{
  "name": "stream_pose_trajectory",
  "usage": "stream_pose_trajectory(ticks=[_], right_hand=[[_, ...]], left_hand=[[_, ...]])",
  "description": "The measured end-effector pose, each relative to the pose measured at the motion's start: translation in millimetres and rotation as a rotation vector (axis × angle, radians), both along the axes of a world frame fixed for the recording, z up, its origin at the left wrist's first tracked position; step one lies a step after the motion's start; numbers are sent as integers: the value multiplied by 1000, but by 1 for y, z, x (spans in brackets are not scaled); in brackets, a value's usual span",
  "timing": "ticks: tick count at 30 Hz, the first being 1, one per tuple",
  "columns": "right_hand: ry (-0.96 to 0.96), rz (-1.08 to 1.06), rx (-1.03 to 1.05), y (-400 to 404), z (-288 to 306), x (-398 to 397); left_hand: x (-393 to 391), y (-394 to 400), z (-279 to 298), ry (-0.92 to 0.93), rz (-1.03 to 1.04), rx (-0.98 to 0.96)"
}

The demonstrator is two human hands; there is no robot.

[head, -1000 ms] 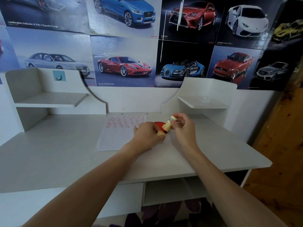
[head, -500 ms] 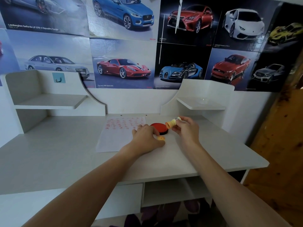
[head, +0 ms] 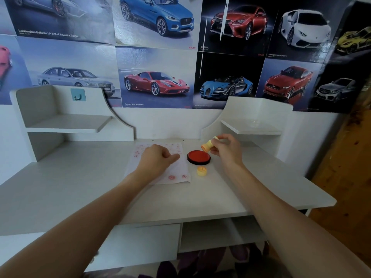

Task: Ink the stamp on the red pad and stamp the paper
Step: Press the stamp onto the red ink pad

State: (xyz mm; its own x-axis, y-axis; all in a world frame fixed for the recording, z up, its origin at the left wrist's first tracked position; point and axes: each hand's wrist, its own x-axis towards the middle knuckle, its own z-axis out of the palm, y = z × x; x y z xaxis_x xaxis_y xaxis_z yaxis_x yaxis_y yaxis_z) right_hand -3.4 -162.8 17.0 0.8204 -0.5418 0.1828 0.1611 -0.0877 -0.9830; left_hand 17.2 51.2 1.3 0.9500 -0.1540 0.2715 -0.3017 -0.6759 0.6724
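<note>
While 2 bare forearms reach forward from the bottom edge over a white desk [head: 80, 187], a small yellow cap [head: 201, 171] sits nearest, just in front of the round red ink pad [head: 198, 157]. Left of them, the left hand [head: 155, 160] rests palm down on the paper [head: 180, 167], fingers loosely curled, holding nothing. Farther back, the right hand [head: 225, 148] pinches the yellow stamp [head: 208, 145], tilted, just above the pad's far right edge.

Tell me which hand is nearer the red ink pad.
Right. The right hand holds the stamp just above the red ink pad's far right edge; the left hand rests on the paper, left of it.
</note>
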Motion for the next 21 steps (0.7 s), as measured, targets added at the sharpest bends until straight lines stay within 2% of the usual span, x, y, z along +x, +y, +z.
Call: stream_pose_trajectory(ticks=[7,12,21], right_hand=[[-16,-6,-299,5,-3,13],[-34,25,-520,9,-8,21],[1,53,-659,9,-16,30]], left_hand=[[9,49,2,-77,114,117],[12,72,-8,-42,189,186],[15,76,-22,-48,195,266]])
